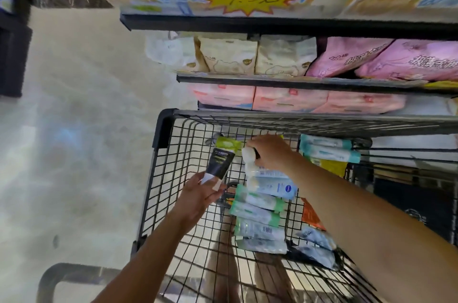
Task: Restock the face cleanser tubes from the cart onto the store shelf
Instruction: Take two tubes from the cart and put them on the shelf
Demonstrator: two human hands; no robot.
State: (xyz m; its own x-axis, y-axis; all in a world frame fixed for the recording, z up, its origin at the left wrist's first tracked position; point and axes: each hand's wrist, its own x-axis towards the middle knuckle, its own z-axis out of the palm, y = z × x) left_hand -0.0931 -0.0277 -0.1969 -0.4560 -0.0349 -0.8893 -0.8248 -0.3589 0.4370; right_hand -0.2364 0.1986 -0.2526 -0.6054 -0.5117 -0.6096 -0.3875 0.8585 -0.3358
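The collecting step is under way: both hands are working inside the cart, which is filling the lower middle of the frame.

The left hand, at centre-left, is gripping a black tube by its white lower end and holding it up clear of the wire floor. The right hand, just above centre, is curling its fingers round the capped end of a white tube. That tube is lying at the top of a row of tubes running down the middle of the cart. Whether it is already lifting off the row is hard to tell through the blur. More tubes are lying at the cart's upper right.

The shelf is crossing the upper half of the frame beyond the cart, and it is carrying soft packs, not tubes. No slot for cleansers is showing.

Next, the right hand probably needs to draw the white tube free without dragging its neighbours. Both tubes then need carrying up and out to wherever the cleanser facing sits, likely outside this view.
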